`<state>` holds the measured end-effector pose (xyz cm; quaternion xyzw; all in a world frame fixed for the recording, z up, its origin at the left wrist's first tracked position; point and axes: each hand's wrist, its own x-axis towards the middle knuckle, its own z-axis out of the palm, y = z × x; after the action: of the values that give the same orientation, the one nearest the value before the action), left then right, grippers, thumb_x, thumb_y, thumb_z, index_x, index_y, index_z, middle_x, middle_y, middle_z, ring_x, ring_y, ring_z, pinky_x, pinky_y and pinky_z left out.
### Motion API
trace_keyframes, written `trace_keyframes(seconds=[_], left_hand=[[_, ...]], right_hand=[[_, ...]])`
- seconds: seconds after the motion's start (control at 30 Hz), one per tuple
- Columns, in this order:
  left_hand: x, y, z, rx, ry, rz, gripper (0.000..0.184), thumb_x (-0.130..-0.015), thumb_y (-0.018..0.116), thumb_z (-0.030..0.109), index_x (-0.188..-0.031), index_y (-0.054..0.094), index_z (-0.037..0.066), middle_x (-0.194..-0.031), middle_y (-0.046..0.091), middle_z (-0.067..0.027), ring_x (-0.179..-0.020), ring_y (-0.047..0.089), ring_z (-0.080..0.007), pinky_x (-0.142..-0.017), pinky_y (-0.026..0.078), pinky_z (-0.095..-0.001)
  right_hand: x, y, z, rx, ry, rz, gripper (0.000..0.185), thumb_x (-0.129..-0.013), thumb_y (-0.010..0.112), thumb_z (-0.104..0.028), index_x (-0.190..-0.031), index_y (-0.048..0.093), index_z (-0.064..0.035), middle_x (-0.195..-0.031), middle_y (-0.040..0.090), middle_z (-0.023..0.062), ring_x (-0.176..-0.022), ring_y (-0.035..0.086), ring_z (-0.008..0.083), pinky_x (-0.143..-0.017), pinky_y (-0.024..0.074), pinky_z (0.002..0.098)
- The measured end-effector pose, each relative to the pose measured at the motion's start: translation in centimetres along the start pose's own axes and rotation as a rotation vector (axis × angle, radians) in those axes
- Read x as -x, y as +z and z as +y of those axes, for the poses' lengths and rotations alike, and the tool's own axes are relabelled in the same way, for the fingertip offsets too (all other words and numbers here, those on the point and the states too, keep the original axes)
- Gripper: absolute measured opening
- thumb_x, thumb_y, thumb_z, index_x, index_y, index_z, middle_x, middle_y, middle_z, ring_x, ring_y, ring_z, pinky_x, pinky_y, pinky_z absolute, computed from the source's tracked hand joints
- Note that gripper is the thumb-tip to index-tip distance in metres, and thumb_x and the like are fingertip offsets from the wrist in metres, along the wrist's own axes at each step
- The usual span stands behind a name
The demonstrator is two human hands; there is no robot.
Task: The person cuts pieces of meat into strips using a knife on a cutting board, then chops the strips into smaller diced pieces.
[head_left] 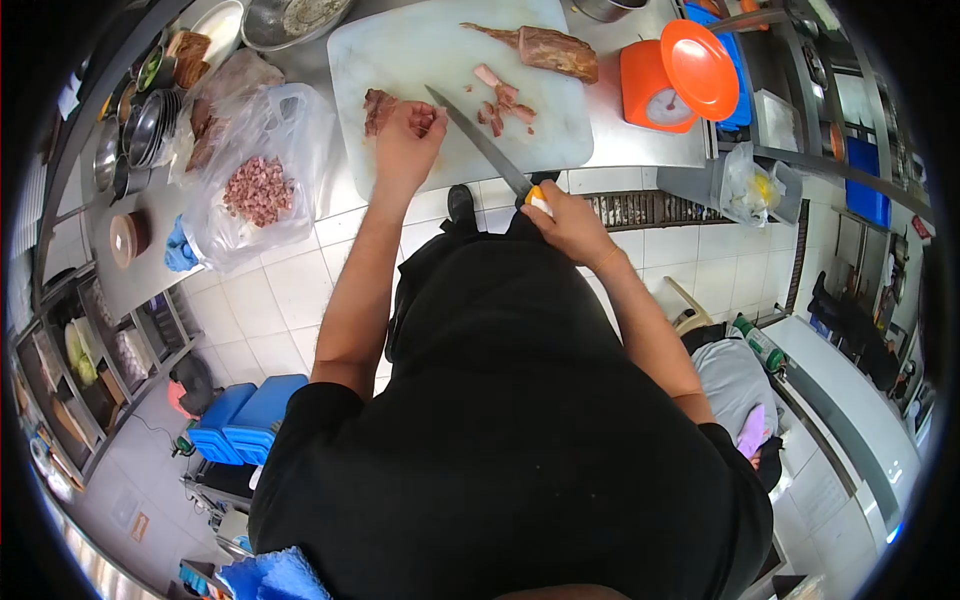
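Note:
My left hand (408, 145) is closed at the left side of the white cutting board (440, 60), its fingers curled on a piece of reddish-brown meat (378, 108). In my right hand (572, 225) is a kitchen knife (487, 146) with a yellow and white handle. The blade slants over the board's near edge, its tip pointing at my left fingertips. Several cut meat strips and bits (505, 105) lie mid-board. Behind them rests a larger brown slab of cured-looking meat (555, 52). Part of the meat under my left hand is hidden by the fingers.
Left of the board, a clear plastic bag (310, 130) holds diced meat (258, 190). An orange scale (645, 85) with a round orange pan (700, 70) stands right. A metal bowl (285, 20) sits at the back left. Someone in grey (730, 370) is at lower right.

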<state>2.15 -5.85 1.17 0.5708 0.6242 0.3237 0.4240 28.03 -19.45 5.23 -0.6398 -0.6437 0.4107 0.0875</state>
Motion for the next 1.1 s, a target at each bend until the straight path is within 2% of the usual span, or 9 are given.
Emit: trace_keyframes(seconds=[0.1, 0.4, 0.5, 0.6, 0.7, 0.8, 0.9, 1.0, 1.1], left_hand=[[0.6, 1.1, -1.4, -0.029, 0.019, 0.056, 0.025, -0.097, 0.079, 0.020, -0.109, 0.068, 0.002, -0.091, 0.075, -0.0083, -0.079, 0.072, -0.0142, -0.072, 0.058, -0.0296], [-0.4, 4.9, -0.4, -0.082, 0.077, -0.019, 0.027, -0.098, 0.077, 0.022, -0.110, 0.067, 0.000, -0.089, 0.078, -0.0117, -0.077, 0.077, -0.0182, -0.073, 0.060, -0.0320], [-0.5, 4.5, 0.1, -0.171, 0.045, 0.019, 0.025, -0.095, 0.077, 0.024, -0.105, 0.068, 0.003, -0.083, 0.077, -0.0132, -0.077, 0.077, -0.0288, -0.073, 0.061, -0.0399], [-0.2, 3.4, 0.4, -0.294, 0.044, -0.053, 0.024, -0.098, 0.074, 0.019, -0.112, 0.068, 0.000, -0.089, 0.079, -0.0133, -0.078, 0.077, -0.0206, -0.072, 0.061, -0.0347], [-0.7, 3.6, -1.7, -0.029, 0.011, -0.117, 0.029, -0.096, 0.076, 0.019, -0.116, 0.066, 0.000, -0.088, 0.078, -0.0133, -0.078, 0.077, -0.0220, -0.071, 0.060, -0.0354], [-0.9, 3.5, -1.6, 0.036, -0.001, -0.122, 0.034, -0.094, 0.077, 0.019, -0.120, 0.065, 0.001, -0.087, 0.077, -0.0126, -0.080, 0.077, -0.0217, -0.072, 0.060, -0.0350], [-0.2, 2.8, 0.1, -0.193, 0.057, -0.044, 0.033, -0.090, 0.077, 0.016, -0.118, 0.066, 0.003, -0.095, 0.076, -0.0131, -0.087, 0.077, -0.0305, -0.081, 0.060, -0.0419], [0.4, 2.7, 0.5, -0.254, 0.160, 0.043, 0.033, -0.089, 0.077, 0.015, -0.119, 0.068, 0.006, -0.109, 0.071, -0.0137, -0.097, 0.074, -0.0325, -0.086, 0.060, -0.0441], [0.3, 2.3, 0.3, -0.264, 0.225, 0.012, 0.032, -0.089, 0.077, 0.015, -0.120, 0.070, 0.008, -0.117, 0.068, -0.0141, -0.104, 0.072, -0.0344, -0.089, 0.059, -0.0455]], right_hand=[[-0.4, 0.9, 0.6, 0.017, 0.005, 0.005, 0.043, -0.106, 0.060, -0.039, -0.118, 0.055, 0.0009, -0.085, 0.070, 0.0307, -0.087, 0.069, 0.0527, -0.078, 0.0504, 0.0618], [-0.7, -0.7, 1.4, 0.144, 0.038, 0.098, 0.041, -0.104, 0.064, -0.037, -0.117, 0.055, 0.0008, -0.085, 0.072, 0.0297, -0.084, 0.071, 0.0517, -0.075, 0.0550, 0.0603], [-0.8, -0.7, 0.2, 0.187, 0.053, 0.108, 0.040, -0.104, 0.064, -0.036, -0.117, 0.055, 0.0007, -0.085, 0.072, 0.0293, -0.082, 0.071, 0.0509, -0.074, 0.0558, 0.0599], [-1.0, -0.3, -0.5, 0.213, 0.062, 0.122, 0.041, -0.104, 0.065, -0.036, -0.117, 0.056, 0.0015, -0.084, 0.072, 0.0295, -0.082, 0.071, 0.0509, -0.073, 0.0556, 0.0597], [-0.8, 0.5, -0.7, 0.204, 0.027, 0.159, 0.042, -0.104, 0.065, -0.036, -0.116, 0.056, 0.0027, -0.083, 0.071, 0.0305, -0.080, 0.070, 0.0519, -0.070, 0.0543, 0.0603], [-0.7, 0.8, -1.1, 0.204, 0.026, 0.162, 0.041, -0.105, 0.065, -0.036, -0.117, 0.056, 0.0027, -0.083, 0.071, 0.0302, -0.079, 0.070, 0.0517, -0.070, 0.0547, 0.0599], [-0.7, 0.9, -1.3, 0.217, 0.026, 0.144, 0.041, -0.104, 0.064, -0.036, -0.117, 0.056, 0.0025, -0.083, 0.072, 0.0293, -0.080, 0.071, 0.0508, -0.071, 0.0557, 0.0593], [-0.8, 0.5, -1.8, 0.242, 0.037, 0.135, 0.040, -0.104, 0.064, -0.035, -0.116, 0.057, 0.0021, -0.083, 0.073, 0.0275, -0.080, 0.073, 0.0490, -0.072, 0.0576, 0.0583], [-0.9, 0.2, -2.1, 0.255, 0.033, 0.133, 0.039, -0.104, 0.065, -0.034, -0.116, 0.057, 0.0018, -0.082, 0.073, 0.0270, -0.079, 0.073, 0.0484, -0.071, 0.0575, 0.0582]])
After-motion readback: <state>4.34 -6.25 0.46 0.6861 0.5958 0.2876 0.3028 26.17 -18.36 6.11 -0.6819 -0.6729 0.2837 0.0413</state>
